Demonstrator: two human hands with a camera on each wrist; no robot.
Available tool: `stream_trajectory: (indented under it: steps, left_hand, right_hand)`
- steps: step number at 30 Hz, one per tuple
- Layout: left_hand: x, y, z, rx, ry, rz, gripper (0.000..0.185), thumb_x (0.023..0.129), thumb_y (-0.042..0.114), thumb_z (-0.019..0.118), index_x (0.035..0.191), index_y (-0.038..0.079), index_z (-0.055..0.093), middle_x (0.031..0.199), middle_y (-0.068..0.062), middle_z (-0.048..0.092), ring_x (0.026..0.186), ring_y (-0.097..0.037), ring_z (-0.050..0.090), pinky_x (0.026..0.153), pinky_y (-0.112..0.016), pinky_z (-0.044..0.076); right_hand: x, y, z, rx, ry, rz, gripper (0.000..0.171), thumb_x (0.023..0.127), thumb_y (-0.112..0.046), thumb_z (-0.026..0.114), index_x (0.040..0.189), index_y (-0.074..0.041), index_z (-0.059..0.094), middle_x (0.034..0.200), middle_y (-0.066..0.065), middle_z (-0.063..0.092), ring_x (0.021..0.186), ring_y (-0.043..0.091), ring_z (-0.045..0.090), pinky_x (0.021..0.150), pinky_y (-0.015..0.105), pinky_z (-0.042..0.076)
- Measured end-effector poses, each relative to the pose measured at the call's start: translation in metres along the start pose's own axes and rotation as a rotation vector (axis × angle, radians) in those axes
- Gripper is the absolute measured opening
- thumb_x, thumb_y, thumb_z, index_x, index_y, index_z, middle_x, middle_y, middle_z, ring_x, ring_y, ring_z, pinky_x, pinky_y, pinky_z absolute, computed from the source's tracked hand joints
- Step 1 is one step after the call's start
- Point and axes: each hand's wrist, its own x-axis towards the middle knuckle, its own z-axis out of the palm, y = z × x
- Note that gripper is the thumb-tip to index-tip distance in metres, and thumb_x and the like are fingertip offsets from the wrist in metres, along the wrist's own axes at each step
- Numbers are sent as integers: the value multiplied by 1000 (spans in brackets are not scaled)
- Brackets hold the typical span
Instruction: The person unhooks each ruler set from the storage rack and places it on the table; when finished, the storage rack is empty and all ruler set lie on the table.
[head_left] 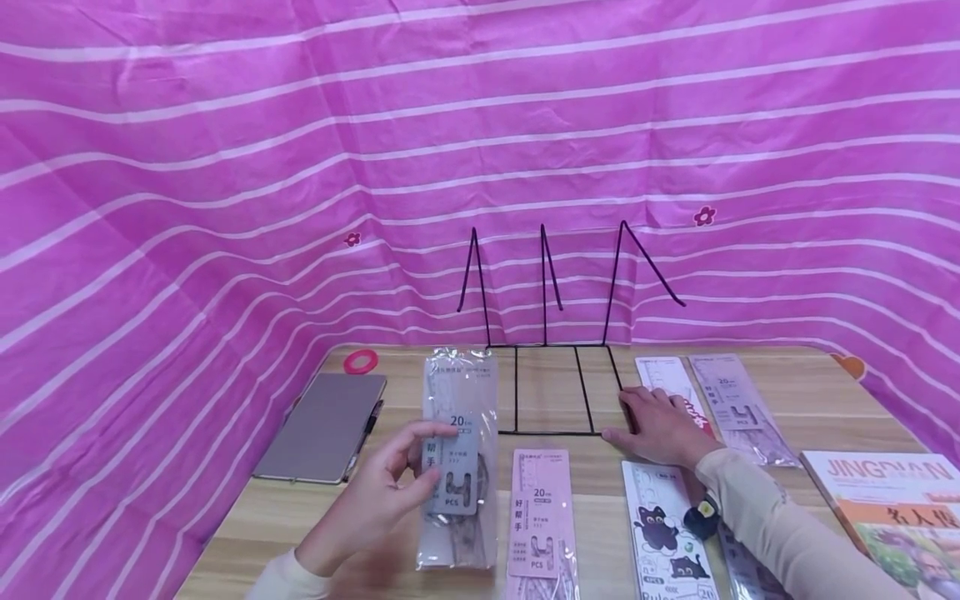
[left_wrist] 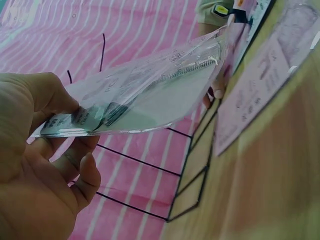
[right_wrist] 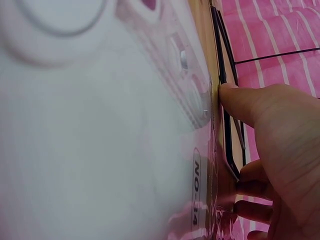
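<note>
My left hand (head_left: 382, 479) pinches a clear plastic packet holding a ruler set (head_left: 457, 542) between thumb and fingers. The packet is raised above the table with its "20 cm" card facing me; in the left wrist view it appears nearly edge-on. At the front right corner of a black wire rack (head_left: 584, 392), my right hand (head_left: 663, 427) holds the base wire, thumb at the front and fingers along the side. The rack's base lies flat, with three bent wire prongs rising at its back. Close-up, the right thumb (right_wrist: 245, 100) touches the black wire.
A pink ruler packet (head_left: 542, 508) lies before the rack, and a cat-print ruler packet (head_left: 663, 525) is near my right forearm. More packets, including a purple one (head_left: 738, 400), lie right. A magazine (head_left: 892, 500), grey notebook (head_left: 322, 425) and pink ring (head_left: 361, 361) flank them.
</note>
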Motion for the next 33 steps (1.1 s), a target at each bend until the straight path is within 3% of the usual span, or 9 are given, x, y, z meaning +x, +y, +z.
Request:
stream_trajectory:
  steps: [4, 6, 10, 14, 20, 23, 28, 33]
  left_hand:
    - [-7, -11, 1, 36, 8, -76, 43, 100, 14, 71, 141, 21, 60, 91, -5, 56, 79, -6, 57, 65, -25, 57]
    - [-9, -16, 1, 43, 4, -139, 43, 99, 17, 73, 140, 22, 60, 85, -3, 52, 74, -7, 51, 61, -23, 52]
    - [-12, -26, 3, -32, -53, -244, 44, 99, 13, 71, 141, 17, 58, 104, -13, 66, 85, -13, 63, 69, -25, 59]
    - [-10, -37, 6, -101, -103, -314, 42, 100, 8, 68, 140, 10, 57, 122, -22, 68, 97, -24, 71, 76, -32, 65]
    - [-8, -53, 8, -75, -135, -360, 38, 100, 4, 68, 136, 7, 58, 117, -19, 70, 95, -23, 70, 74, -28, 62]
    - [-10, -59, 8, 9, -155, -364, 41, 99, 7, 69, 138, 8, 57, 118, -17, 70, 96, -22, 70, 75, -29, 62]
    - [-10, -61, 7, 319, -171, -348, 52, 95, 20, 78, 143, 17, 57, 134, -15, 66, 113, -25, 64, 96, -49, 58]
    - [-8, -53, 5, 577, -192, -341, 57, 92, 32, 81, 145, 24, 60, 139, -12, 64, 117, -29, 65, 97, -61, 55]
  right_hand:
    - [1, -2, 0, 1, -5, 7, 91, 93, -66, 67, 151, 2, 51, 157, 25, 50, 143, 49, 45, 115, 69, 35]
    - [1, -3, 1, 7, -9, 8, 91, 94, -66, 67, 151, 2, 51, 157, 25, 50, 144, 49, 45, 115, 69, 35]
    - [1, -5, 2, 11, -10, 7, 90, 94, -66, 67, 152, 2, 51, 158, 25, 49, 144, 49, 43, 115, 69, 35]
    - [0, -6, 2, 9, 2, 4, 90, 94, -65, 67, 151, 2, 51, 158, 25, 49, 144, 49, 44, 115, 69, 35]
    - [0, -6, 2, 10, 7, 7, 89, 93, -64, 68, 151, 2, 52, 157, 25, 50, 142, 48, 46, 114, 68, 36]
    - [-1, -7, 2, 11, 2, 9, 90, 93, -65, 68, 151, 2, 51, 157, 25, 50, 142, 48, 46, 113, 68, 36]
    - [-2, -6, 4, 12, -4, 8, 89, 94, -64, 68, 152, 2, 51, 157, 25, 50, 143, 49, 45, 114, 68, 35]
    - [-2, -5, 4, 14, -3, 14, 89, 94, -64, 68, 152, 1, 50, 158, 25, 49, 143, 49, 45, 114, 68, 35]
